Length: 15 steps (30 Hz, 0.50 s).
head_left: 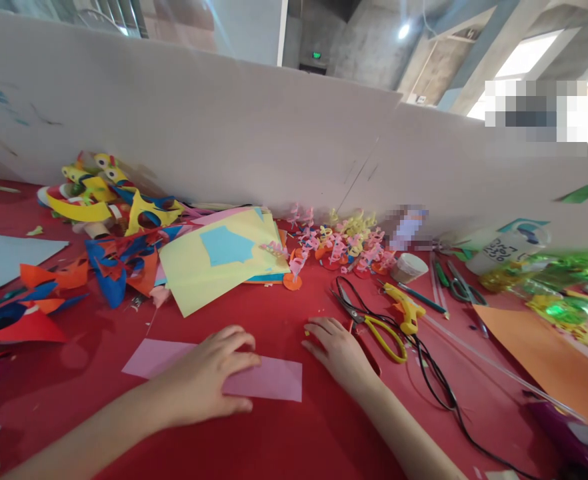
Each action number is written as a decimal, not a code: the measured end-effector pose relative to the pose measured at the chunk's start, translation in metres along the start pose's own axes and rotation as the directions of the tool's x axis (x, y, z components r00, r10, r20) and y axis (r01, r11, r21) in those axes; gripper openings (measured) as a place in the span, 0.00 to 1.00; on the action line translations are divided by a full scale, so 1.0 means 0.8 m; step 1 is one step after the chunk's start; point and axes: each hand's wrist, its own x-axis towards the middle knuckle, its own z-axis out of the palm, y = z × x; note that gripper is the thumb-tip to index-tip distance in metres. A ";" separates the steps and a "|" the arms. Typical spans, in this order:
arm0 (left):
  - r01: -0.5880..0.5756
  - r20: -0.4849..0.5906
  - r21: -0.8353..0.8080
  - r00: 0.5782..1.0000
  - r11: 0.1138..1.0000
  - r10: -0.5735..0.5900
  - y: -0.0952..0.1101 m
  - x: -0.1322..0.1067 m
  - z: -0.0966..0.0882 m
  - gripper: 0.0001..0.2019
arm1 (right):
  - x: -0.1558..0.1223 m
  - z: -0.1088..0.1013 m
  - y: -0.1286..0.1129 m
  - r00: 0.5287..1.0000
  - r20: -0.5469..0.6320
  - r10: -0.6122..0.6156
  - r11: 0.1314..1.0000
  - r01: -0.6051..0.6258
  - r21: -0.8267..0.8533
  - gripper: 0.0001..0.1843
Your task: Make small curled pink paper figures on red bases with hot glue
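Observation:
A pink paper strip [269, 380] lies flat on the red tabletop [294, 433]. My left hand [214, 373] rests across its middle with the fingers spread, covering part of it. To the right of the strip, my right hand [339, 350] is on the table, thumb apart from the fingers and nothing visible inside. A tiny yellow scrap [307, 333] is by its fingertips. Scissors with yellow and red handles [381, 337] lie right beside that hand, partly hidden by it. Just beyond them is a yellow hot glue gun [407, 308] with a black cord.
Yellow sheets [194, 280] with a blue paper piece [227, 245] lie beyond my left hand. Small pink and yellow curled figures [344, 243] crowd against the white partition [224, 120]. Colourful paper crafts [109, 260] sit left; orange paper [549, 360] and green-handled scissors [461, 287] lie right.

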 end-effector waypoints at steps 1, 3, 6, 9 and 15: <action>0.037 0.027 0.007 0.999 0.999 -0.037 -0.001 -0.013 0.003 0.27 | -0.001 0.002 -0.001 1.000 0.011 -0.009 1.000 0.010 -0.018 0.09; 0.079 0.074 0.010 0.994 0.997 -0.079 -0.004 -0.034 0.012 0.31 | -0.002 0.006 -0.003 0.999 0.024 -0.028 0.997 0.030 -0.073 0.09; 0.084 0.070 -0.035 0.994 0.996 -0.081 -0.009 -0.045 0.028 0.29 | -0.001 0.009 -0.003 0.998 0.018 -0.053 0.990 0.054 -0.130 0.09; 0.062 0.067 -0.070 0.996 0.996 -0.057 -0.005 -0.043 0.035 0.26 | 0.002 0.006 -0.006 1.000 -0.005 -0.019 0.998 0.018 -0.064 0.05; -0.067 0.052 -0.110 0.996 0.992 0.073 0.025 -0.032 0.034 0.20 | -0.004 0.006 -0.027 0.999 0.004 0.042 0.999 -0.042 -0.026 0.12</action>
